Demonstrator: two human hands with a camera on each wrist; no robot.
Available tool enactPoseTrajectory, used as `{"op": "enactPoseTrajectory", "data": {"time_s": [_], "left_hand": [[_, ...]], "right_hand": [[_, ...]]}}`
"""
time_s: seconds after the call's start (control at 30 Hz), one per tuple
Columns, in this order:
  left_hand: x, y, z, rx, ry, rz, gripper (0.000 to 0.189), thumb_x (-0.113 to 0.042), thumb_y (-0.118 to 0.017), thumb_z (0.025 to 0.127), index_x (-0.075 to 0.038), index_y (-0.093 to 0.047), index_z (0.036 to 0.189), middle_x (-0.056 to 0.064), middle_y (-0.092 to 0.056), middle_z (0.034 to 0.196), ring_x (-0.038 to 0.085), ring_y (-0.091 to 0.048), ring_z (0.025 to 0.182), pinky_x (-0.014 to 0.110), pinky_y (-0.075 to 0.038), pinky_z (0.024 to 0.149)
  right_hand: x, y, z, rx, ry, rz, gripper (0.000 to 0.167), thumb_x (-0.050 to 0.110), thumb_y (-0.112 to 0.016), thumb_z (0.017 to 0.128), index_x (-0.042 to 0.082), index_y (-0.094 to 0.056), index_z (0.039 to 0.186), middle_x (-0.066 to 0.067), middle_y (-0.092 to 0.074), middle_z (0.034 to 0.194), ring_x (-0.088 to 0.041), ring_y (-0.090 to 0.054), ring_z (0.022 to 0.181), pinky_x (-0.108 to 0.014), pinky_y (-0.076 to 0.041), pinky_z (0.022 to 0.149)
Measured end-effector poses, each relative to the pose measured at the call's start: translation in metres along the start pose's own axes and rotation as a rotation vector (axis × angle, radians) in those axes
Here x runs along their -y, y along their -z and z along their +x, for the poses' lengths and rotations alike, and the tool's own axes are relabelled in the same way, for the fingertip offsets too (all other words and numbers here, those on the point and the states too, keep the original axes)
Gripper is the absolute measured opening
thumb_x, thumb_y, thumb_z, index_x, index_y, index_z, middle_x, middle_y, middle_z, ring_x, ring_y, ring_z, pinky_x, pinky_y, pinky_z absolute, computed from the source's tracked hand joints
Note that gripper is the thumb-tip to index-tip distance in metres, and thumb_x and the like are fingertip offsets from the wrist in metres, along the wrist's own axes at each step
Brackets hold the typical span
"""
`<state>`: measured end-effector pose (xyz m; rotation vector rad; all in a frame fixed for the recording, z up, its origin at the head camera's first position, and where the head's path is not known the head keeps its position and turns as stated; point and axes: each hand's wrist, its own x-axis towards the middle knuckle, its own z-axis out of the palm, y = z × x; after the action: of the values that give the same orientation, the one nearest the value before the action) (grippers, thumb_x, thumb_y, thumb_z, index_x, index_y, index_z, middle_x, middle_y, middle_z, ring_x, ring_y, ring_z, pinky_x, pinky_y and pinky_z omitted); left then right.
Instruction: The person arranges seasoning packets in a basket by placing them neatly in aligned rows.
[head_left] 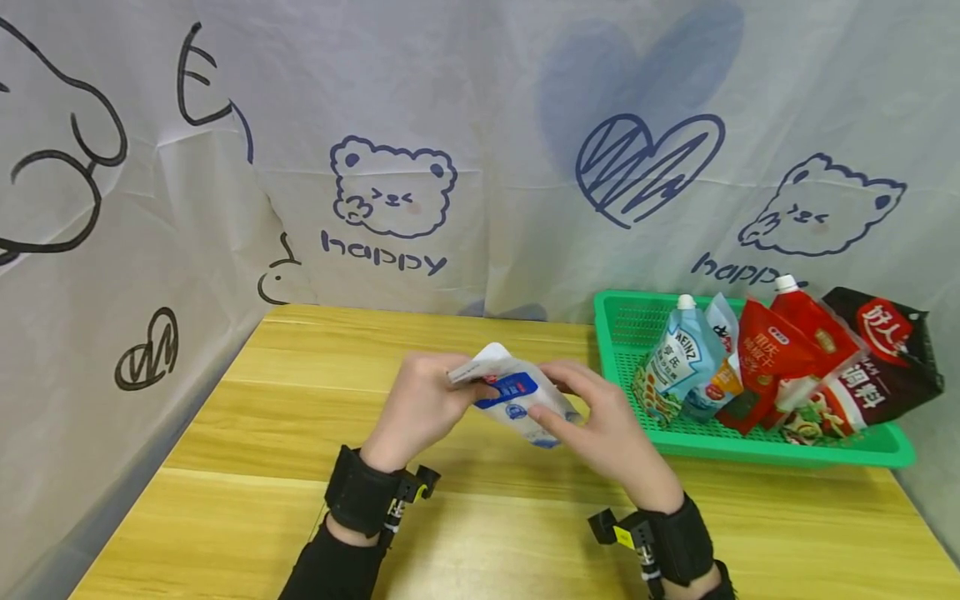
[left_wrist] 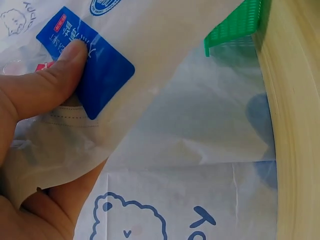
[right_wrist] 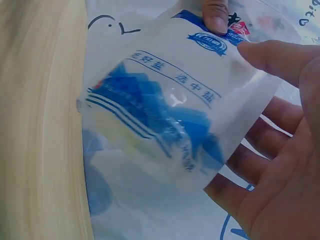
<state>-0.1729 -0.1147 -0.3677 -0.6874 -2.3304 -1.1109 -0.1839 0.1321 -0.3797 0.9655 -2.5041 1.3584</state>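
A white and blue bag of salt (head_left: 517, 398) is held up above the wooden table between both hands. My left hand (head_left: 426, 408) pinches its top end, thumb on the blue label, as the left wrist view shows with the thumb (left_wrist: 70, 62) across it. On the other side my right hand (head_left: 600, 421) grips the bag's edge, its thumb on the front and the fingers (right_wrist: 255, 165) behind. Blue mountain shapes cover the lower part of the salt bag (right_wrist: 165, 110) in the right wrist view. The bag hangs tilted and its film is creased.
To the right stands a green plastic basket (head_left: 622, 321) with a light blue Heinz pouch (head_left: 678, 362), red pouches (head_left: 772, 350) and a dark seasoning bag (head_left: 885, 367) leaning in it. The wooden table (head_left: 300, 400) meets drawn-on white sheeting (head_left: 510, 242) at the back and left.
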Motion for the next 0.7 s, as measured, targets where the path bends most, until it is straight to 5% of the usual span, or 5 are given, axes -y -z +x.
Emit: {"op": "enactPoseTrajectory", "data": {"time_s": [0.33, 0.7], "left_hand": [[-0.001, -0.0057, -0.0008, 0.036, -0.049, 0.028, 0.014, -0.004, -0.089, 0.079, -0.007, -0.083, 0.091, 0.003, -0.079, 0.083, 0.013, -0.076, 0.073, 0.023, -0.061, 0.069], [-0.0033, -0.0057, 0.0001, 0.048, 0.068, -0.055, 0.017, -0.007, -0.088, 0.082, -0.009, -0.082, 0.098, 0.001, -0.08, 0.09, 0.01, -0.075, 0.078, 0.02, -0.06, 0.069]], "right_hand": [[-0.0006, -0.0045, -0.0005, 0.072, -0.055, -0.031, 0.032, 0.02, -0.075, 0.098, 0.015, -0.07, 0.129, -0.001, -0.071, 0.121, -0.019, -0.071, 0.106, -0.042, -0.062, 0.086], [-0.0023, -0.0066, -0.0012, 0.014, 0.014, -0.071, 0.026, 0.013, -0.077, 0.095, 0.008, -0.073, 0.121, -0.004, -0.074, 0.112, -0.019, -0.073, 0.096, -0.029, -0.062, 0.076]]}}
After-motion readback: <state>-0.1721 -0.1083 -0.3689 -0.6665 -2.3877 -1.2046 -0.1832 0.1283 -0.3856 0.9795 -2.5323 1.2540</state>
